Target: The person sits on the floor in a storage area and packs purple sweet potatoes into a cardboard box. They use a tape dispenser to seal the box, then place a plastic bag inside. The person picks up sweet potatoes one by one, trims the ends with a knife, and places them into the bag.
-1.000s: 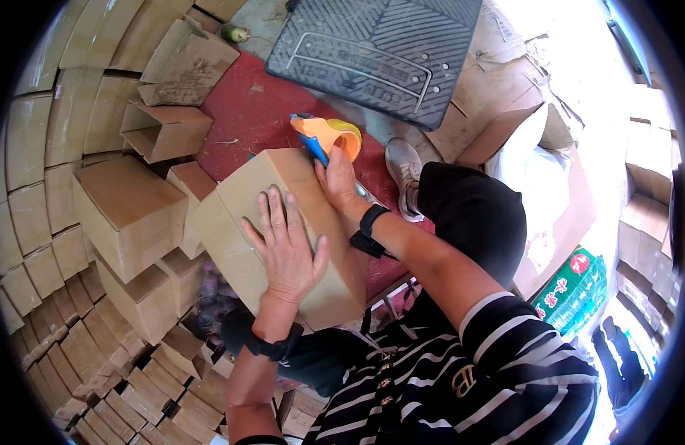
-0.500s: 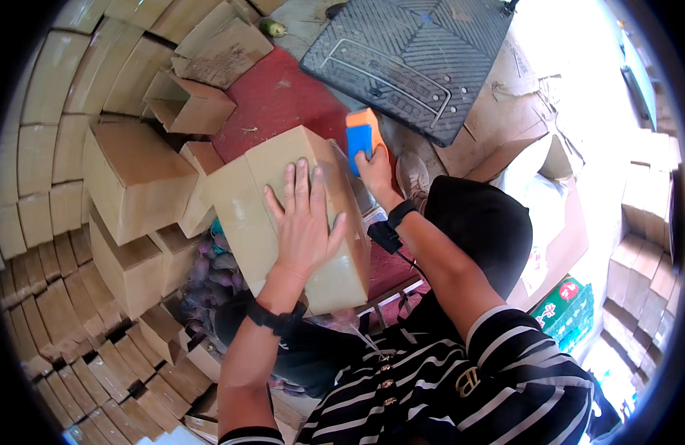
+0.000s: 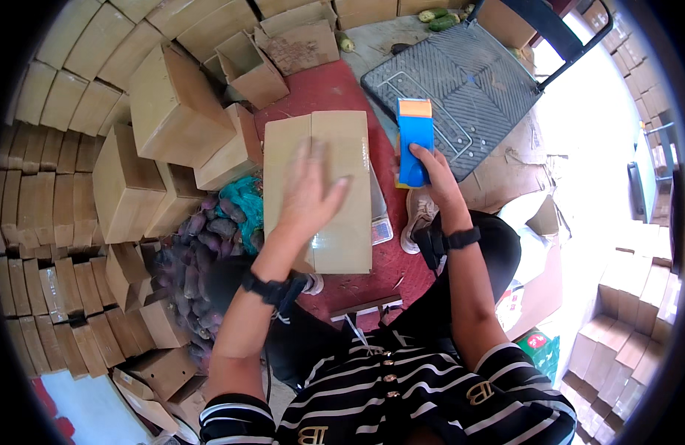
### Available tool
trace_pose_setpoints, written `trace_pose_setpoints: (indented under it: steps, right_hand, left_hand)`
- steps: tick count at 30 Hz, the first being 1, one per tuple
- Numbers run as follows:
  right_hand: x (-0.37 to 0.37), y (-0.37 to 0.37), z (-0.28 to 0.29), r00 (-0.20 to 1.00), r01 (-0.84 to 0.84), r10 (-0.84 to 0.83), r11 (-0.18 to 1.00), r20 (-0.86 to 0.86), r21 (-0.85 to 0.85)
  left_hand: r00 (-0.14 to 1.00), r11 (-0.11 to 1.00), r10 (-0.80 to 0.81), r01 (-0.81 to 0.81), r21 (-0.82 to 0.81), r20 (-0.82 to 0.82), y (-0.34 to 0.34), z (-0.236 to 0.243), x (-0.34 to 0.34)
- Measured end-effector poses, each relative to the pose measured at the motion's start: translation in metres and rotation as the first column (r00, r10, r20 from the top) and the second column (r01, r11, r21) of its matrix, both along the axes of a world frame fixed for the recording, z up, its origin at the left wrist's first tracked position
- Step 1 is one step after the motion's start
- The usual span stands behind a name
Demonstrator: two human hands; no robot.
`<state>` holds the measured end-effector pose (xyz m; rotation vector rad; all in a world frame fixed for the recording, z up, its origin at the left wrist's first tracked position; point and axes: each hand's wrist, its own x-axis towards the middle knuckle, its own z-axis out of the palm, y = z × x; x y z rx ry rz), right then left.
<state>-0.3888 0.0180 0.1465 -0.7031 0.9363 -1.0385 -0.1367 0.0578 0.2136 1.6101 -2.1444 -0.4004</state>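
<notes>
Head view. The left hand (image 3: 310, 194) lies flat and open, fingers spread, on the closed flaps of a brown box (image 3: 320, 148) at centre, which rests over a red mat (image 3: 324, 89). The right hand (image 3: 434, 172), just right of the box, has its grip closed around a blue tape dispenser (image 3: 414, 141) with an orange end. A grey ribbed cart (image 3: 469, 81) lies beyond; open empty boxes (image 3: 172, 119) stand at left.

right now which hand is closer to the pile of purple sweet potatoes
Left. The left hand lies flat on the cardboard box just beside the sweet potatoes; the right hand holds the blue tape dispenser past the box's far side.
</notes>
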Motion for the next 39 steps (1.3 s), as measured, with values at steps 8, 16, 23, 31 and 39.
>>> trace_pose_setpoints:
  steps: [8, 16, 23, 31, 39]
  right_hand:
    - [0.023, 0.013, 0.020, 0.884, -0.119, 0.040, 0.983, -0.465, -0.142]
    - [0.048, -0.020, 0.019, 0.756, -0.217, 0.042, 0.958, -0.654, -0.188]
    - [0.102, -0.067, 0.054, 0.636, -0.484, 0.191, 0.853, -0.748, -0.194]
    - [0.208, -0.102, 0.065, 0.225, -0.899, 0.240, 0.425, -0.945, -0.106]
    - [0.259, -0.083, 0.075, 0.042, -0.983, 0.094, 0.184, -0.995, -0.024]
  left_hand:
    - [0.918, 0.686, 0.377, -0.364, 0.630, 0.121, 0.070, -0.006, 0.107]
    - [0.940, 0.682, 0.314, -0.125, 0.720, -0.134, 0.090, -0.030, 0.115]
    - [0.839, 0.635, 0.425, -0.008, 0.773, -0.341, 0.136, -0.051, 0.056]
    - [0.618, 0.773, 0.345, 0.241, 0.587, -0.707, 0.142, -0.106, -0.030]
    - [0.601, 0.852, 0.264, 0.221, 0.474, -0.754, 0.113, -0.098, -0.060]
